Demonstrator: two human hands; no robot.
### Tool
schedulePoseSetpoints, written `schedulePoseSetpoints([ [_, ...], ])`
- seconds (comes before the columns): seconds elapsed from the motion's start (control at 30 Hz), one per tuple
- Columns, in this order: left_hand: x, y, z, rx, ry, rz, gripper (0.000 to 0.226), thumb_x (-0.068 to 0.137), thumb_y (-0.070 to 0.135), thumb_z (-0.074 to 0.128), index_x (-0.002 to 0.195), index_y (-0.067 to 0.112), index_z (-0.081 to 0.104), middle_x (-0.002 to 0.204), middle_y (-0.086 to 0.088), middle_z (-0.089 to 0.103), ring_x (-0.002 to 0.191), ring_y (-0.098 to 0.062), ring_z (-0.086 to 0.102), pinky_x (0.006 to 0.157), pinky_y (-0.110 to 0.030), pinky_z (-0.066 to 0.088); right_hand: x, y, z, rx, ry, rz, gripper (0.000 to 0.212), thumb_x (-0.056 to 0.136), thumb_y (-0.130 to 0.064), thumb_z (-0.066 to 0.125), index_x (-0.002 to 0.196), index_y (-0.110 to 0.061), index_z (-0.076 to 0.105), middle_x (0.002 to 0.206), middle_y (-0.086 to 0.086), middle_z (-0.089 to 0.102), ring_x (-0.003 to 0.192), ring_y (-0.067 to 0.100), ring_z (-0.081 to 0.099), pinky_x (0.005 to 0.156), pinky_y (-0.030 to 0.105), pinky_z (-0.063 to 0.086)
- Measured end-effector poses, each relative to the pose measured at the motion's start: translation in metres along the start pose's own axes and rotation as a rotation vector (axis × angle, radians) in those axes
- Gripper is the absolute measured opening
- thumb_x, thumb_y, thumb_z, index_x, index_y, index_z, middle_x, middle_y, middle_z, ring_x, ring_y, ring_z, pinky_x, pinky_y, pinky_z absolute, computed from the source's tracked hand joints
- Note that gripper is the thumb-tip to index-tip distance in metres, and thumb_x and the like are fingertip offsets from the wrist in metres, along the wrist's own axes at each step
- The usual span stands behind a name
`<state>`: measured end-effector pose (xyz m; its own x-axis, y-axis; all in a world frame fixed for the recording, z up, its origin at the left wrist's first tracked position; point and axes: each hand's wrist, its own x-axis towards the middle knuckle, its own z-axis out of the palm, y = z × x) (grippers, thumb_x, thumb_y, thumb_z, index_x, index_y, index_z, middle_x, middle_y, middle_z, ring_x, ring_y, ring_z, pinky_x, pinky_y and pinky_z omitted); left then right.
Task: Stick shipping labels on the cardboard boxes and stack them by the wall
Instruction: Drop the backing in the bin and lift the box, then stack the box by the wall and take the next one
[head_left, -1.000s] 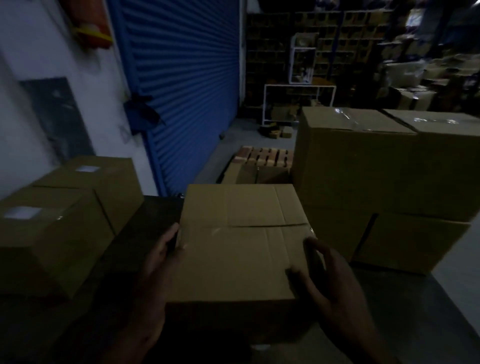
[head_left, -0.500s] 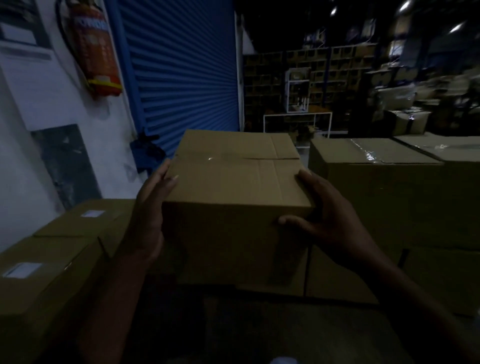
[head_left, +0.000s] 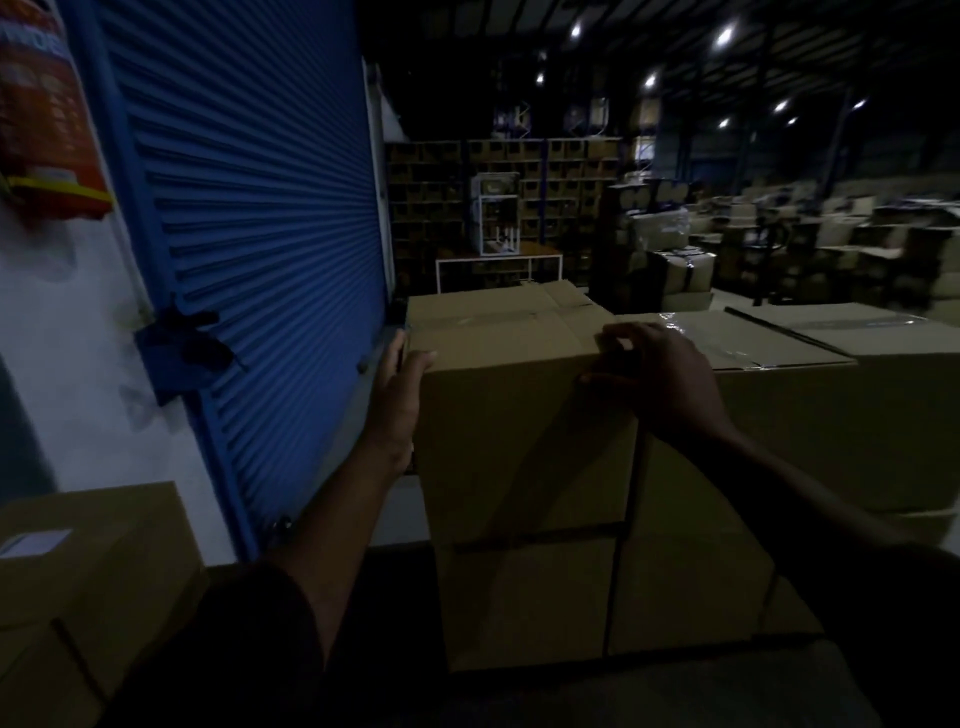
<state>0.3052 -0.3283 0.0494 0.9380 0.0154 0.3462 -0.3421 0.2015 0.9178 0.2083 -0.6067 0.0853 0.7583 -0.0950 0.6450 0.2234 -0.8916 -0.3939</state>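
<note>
Hands frame a cardboard box at the centre of the view. At nine o'clock of it, the left hand lies flat against its left side, fingers straight and the thumb hooked over the top front corner. At three o'clock, the right hand clasps the box's top right corner, fingers curled over the upper edge and thumb on the front face. The box sits upright on a lower box, level with a row of taped cartons touching it on its three o'clock side. Clear tape glints on those cartons' flaps.

Farther out at nine o'clock stands a blue roller shutter, and beyond it a white wall. A red fire extinguisher hangs at ten o'clock. At seven o'clock, near the wall, sits a labelled box with a white shipping label on its top. Toward twelve o'clock, dim shelving and a white metal frame recede under ceiling lights. More stacked goods lie at two o'clock, too dark to make out.
</note>
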Motion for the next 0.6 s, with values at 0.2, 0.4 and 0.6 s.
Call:
schedulePoseSetpoints([
  [0.2,0.018,-0.05,0.005,0.128,-0.076,-0.058,0.066,0.103,0.052,0.054,0.162,0.04,0.028,0.166,0.008,0.033,0.143,-0.014,0.041,0.111,-0.035,0.039,-0.011,0.018,0.021,-0.302,-0.065,0.057,0.062,0.082,-0.06,0.062,0.136,-0.029,0.054,0.142,0.003,0.055,0.128,0.029,0.046,0.102,0.048,0.035],
  [0.4,0.015,-0.055,0.014,0.17,-0.035,0.137,0.057,0.104,0.055,0.054,0.156,0.035,0.043,0.162,0.007,0.04,0.143,-0.007,0.043,0.109,-0.027,0.042,-0.019,0.013,0.028,-0.427,-0.03,-0.042,0.055,0.088,-0.051,0.057,0.136,-0.027,0.056,0.143,0.003,0.053,0.133,0.029,0.036,0.099,0.048,0.035],
  [0.6,-0.006,-0.051,0.006,0.423,0.054,0.353,0.05,0.103,0.057,0.053,0.142,0.028,0.06,0.158,0.008,0.042,0.143,0.005,0.037,0.116,-0.024,0.037,-0.032,-0.019,0.045,-0.368,0.038,-0.212,0.045,0.09,-0.042,0.066,0.132,-0.025,0.059,0.14,-0.002,0.054,0.136,0.023,0.037,0.104,0.043,0.033],
])
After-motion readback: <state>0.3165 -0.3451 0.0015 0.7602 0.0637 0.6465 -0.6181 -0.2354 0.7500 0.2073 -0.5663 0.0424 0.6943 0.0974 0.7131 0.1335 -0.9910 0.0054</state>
